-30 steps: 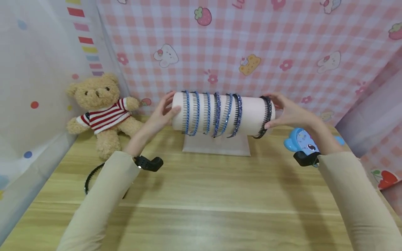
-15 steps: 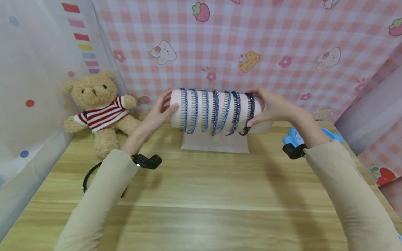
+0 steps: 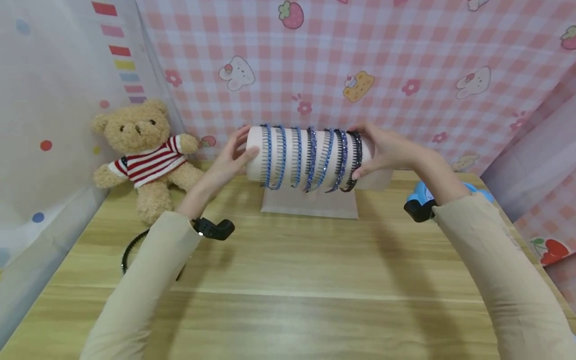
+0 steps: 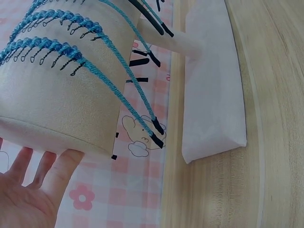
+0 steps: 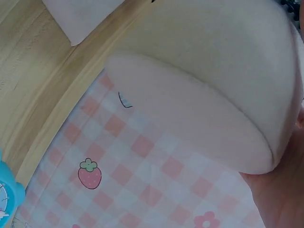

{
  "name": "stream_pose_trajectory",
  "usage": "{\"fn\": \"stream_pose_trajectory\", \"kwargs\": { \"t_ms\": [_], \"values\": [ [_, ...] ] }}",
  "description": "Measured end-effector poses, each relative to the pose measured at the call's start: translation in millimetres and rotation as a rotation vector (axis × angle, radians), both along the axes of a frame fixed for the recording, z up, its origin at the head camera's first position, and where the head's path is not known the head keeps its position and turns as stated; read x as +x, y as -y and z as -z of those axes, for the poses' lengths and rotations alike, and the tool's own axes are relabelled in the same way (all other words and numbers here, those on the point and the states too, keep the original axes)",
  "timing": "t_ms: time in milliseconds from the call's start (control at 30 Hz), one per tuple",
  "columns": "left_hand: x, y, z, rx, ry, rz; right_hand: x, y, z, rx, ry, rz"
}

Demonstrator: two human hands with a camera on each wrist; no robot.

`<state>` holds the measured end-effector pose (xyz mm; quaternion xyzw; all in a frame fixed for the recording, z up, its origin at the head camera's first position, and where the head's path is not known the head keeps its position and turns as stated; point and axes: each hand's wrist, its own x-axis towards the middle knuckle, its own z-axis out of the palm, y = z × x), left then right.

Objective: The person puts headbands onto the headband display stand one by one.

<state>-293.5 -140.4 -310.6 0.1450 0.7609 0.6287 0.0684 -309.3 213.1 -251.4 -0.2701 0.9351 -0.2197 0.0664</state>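
A pale, padded headband stand lies crosswise near the back of the table, its roll raised over a flat base. Several blue toothed headbands sit side by side around it. Right of them is a black toothed headband, whose front my right hand pinches with the thumb, fingers reaching over the top behind. My left hand holds the roll's left end, thumb in front; in the left wrist view its fingers touch the end edge. The right wrist view shows the roll's bare right end.
Another black headband lies on the table at left, partly under my left sleeve. A teddy bear in a striped shirt sits behind it. A blue clock stands at right, partly hidden by my right wrist. A checked cloth hangs behind.
My right hand has slid the black headband leftward along the roll, close to the blue ones. It has barely moved in the last half second. My left hand stays at the left end.
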Motion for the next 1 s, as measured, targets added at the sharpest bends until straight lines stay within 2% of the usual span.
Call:
{"fn": "stream_pose_trajectory", "kwargs": {
  "t_ms": [167, 267, 333, 367, 467, 500, 533, 567, 600, 667, 733, 800, 833, 967, 1000],
  "values": [
    [-1.7, -2.7, 2.5, -0.009, 0.007, 0.001, 3.5, -2, 0.8, 0.017, -0.019, -0.008],
    [-1.9, -5.0, 3.7, -0.009, 0.010, 0.015, 14.8, -2, 0.1, -0.022, -0.105, -0.002],
    [-1.5, -5.1, 3.6, -0.003, 0.008, 0.020, 25.8, 2, 0.8, -0.103, -0.247, -0.050],
    [-0.9, -4.7, 2.8, -0.003, 0.006, 0.020, 31.8, 8, 2.1, -0.161, -0.350, -0.096],
    [0.8, -2.4, 0.0, -0.007, -0.001, 0.014, 53.2, 36, 9.2, -0.294, -0.648, -0.282],
    [1.1, -1.7, -0.9, -0.005, -0.003, 0.013, 60.9, 49, 13.1, -0.303, -0.702, -0.353],
    [1.3, -0.7, -2.3, -0.011, -0.006, 0.012, 69.0, 63, 17.1, -0.280, -0.719, -0.419],
    [1.2, 0.1, -3.3, -0.015, -0.007, 0.011, 77.5, 77, 21.4, -0.220, -0.690, -0.477],
    [0.8, 0.7, -4.0, -0.019, -0.009, 0.010, 85.5, 92, 26.6, -0.128, -0.622, -0.531],
    [-0.3, 1.7, -5.0, -0.021, -0.012, 0.012, 98.5, 122, 38.1, 0.101, -0.404, -0.611],
    [-0.7, 2.2, -5.7, -0.029, -0.014, 0.012, 105.8, 152, 51.5, 0.330, -0.223, -0.638],
    [0.4, 1.8, -7.0, -0.025, -0.010, 0.014, 105.4, 182, 66.5, 0.459, -0.119, -0.654],
    [2.0, 1.3, -8.4, -0.024, -0.008, 0.015, 103.8, 195, 73.5, 0.494, -0.105, -0.658],
    [12.6, -1.8, -15.0, -0.026, 0.003, 0.021, 95.4, 242, 101.5, 0.527, -0.214, -0.680],
    [15.2, -2.0, -16.3, -0.035, 0.003, 0.021, 95.6, 251, 107.2, 0.530, -0.186, -0.676]
  ]
}}
